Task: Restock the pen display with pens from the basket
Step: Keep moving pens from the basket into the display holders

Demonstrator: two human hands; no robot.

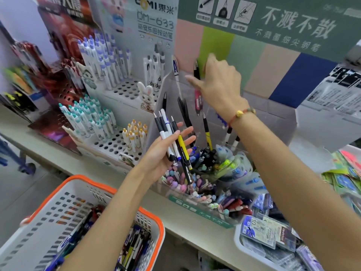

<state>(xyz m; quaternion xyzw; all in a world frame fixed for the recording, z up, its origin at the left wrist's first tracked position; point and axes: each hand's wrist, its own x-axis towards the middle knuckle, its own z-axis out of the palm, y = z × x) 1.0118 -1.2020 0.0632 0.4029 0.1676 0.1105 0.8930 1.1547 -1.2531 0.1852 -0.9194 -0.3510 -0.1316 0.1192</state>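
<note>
While a bunch of pens (173, 141) is held upright in the left hand (166, 151), palm up, with the thumb pressed across the barrels and the fingers stretched out behind them, the right hand (218, 85) is raised over the clear display (195, 192) on the shelf (97, 173). A single black pen (197, 72) is pinched upright at the right hand's fingers; the forefinger is extended to the left, and the exact grip is blurred. The display's clear compartments are seen packed with mixed pens, with a few standing loosely in the rear section. The orange-rimmed basket (148, 218) is located at lower left, below the shelf edge, with more pens lying in it. White holed racks (117, 141) of capped pens are noted to the left of the display.
</note>
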